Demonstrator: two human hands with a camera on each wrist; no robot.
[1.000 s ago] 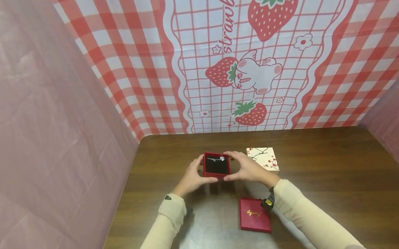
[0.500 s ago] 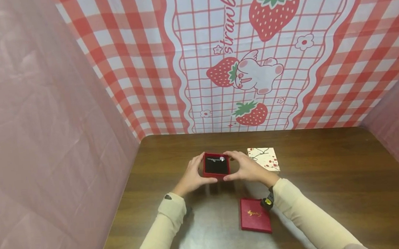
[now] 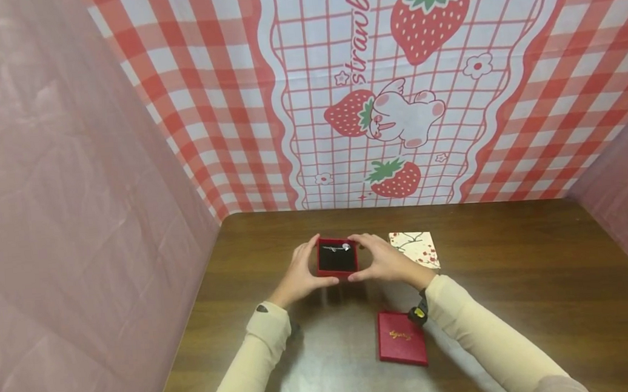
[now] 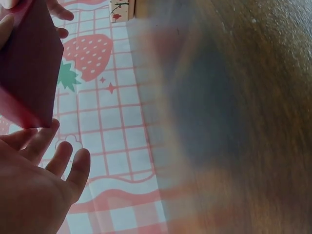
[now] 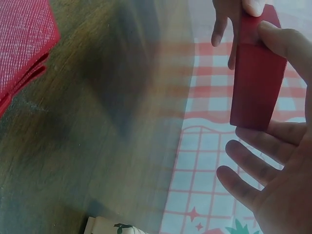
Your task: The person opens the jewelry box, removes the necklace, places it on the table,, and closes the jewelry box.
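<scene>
A small red jewelry box (image 3: 337,257) without its lid is held up off the table by both hands. Inside it, a silver chain with a shiny pendant (image 3: 346,248) lies on a black insert. My left hand (image 3: 299,274) grips the box's left side, thumb at the near edge and fingertips at the far side. Opposite it, my right hand (image 3: 389,260) grips the right side in the same way. In the right wrist view the box's red outer wall (image 5: 258,83) shows between thumb and fingers. The left wrist view shows the box's underside (image 4: 34,63) tilted, with some fingers spread clear of it.
A red lid (image 3: 402,338) with gold script lies on the wooden table (image 3: 516,267), close below the right wrist. Behind the right hand sits a cream box (image 3: 415,249) with a red blossom print. A strawberry-print cloth (image 3: 364,125) hangs at the table's back edge.
Both hands have shifted the jewelry box slightly left and away from me, and the chain inside looks a little straighter. The lid and the cream box stay in place.
</scene>
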